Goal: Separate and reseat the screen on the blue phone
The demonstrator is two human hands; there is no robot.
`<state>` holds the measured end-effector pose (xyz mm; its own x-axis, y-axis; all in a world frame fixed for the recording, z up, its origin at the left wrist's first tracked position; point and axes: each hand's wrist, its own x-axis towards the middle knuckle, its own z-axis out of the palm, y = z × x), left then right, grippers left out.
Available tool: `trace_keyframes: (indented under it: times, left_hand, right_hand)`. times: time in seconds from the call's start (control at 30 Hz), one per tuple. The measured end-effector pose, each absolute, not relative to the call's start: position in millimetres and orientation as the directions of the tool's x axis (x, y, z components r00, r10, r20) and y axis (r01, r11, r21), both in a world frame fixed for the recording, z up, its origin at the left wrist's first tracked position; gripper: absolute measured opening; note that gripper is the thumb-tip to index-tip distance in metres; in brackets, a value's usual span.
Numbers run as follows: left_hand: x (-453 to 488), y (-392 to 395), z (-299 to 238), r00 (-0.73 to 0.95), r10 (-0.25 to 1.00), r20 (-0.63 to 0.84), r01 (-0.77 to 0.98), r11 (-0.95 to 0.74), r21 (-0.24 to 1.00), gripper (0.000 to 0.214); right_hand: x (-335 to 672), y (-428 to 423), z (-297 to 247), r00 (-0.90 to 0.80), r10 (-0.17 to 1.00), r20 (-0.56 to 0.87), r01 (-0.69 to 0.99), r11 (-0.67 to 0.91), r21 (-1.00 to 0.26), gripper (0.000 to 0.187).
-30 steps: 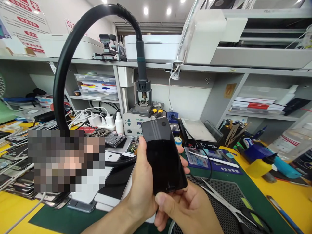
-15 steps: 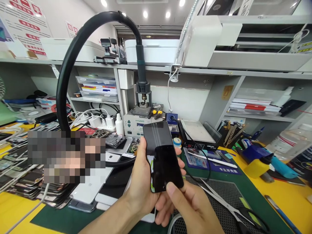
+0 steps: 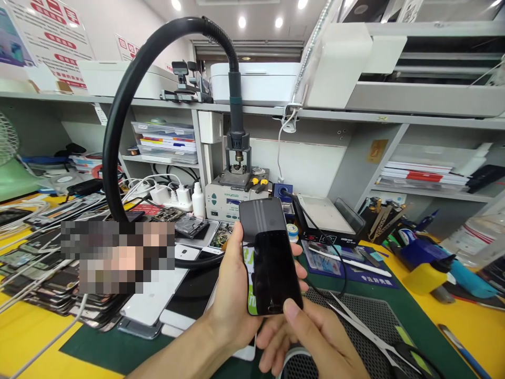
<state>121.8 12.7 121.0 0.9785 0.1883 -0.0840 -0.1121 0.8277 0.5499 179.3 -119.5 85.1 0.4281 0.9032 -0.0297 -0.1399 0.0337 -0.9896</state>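
My left hand (image 3: 232, 295) is wrapped round a black smartphone (image 3: 268, 252) held upright over the bench, thumb along its left edge. The phone's dark screen panel (image 3: 276, 273) is lifted off the body at the left, and a green-and-white strip shows in the gap. My right hand (image 3: 319, 342) comes in from below, thumb pressed on the panel's lower edge and fingers curled under the phone.
A thick black hose (image 3: 130, 100) arcs to the hot-air station (image 3: 232, 195). Stacks of phones and screens (image 3: 51, 273) lie at the left, white phones (image 3: 153, 300) beside them. Tweezers (image 3: 355, 321) lie on a mesh mat. A black heating plate (image 3: 323, 218), a yellow bottle (image 3: 422, 273) and tools sit at the right.
The screen panel has come away from the phone's body and slid down, exposing a green strip at its left. My right thumb moved up onto the panel's bottom edge.
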Motion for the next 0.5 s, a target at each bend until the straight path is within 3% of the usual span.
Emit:
trace_keyframes:
  times: [0.3,0.4,0.5]
  left_hand:
    - [122.3,15.3,120.5,0.984,0.17,-0.062,-0.105,0.817,0.567,0.084]
    - [123.4,23.3,119.9,0.962,0.273,-0.03,-0.196,0.76,0.62,0.081]
    - [125.0,31.5,120.7,0.913,0.409,-0.013,-0.288,0.665,0.689,0.079]
  right_hand:
    - [185.0,-123.4,85.9,0.382,0.924,-0.023,-0.081,0.009,-0.997,0.052]
    - [208.7,-127.8,98.5,0.418,0.908,-0.018,0.138,-0.083,-0.987,0.036]
    - [235.3,-138.6,117.0,0.577,0.812,0.093,0.431,-0.205,-0.879,0.037]
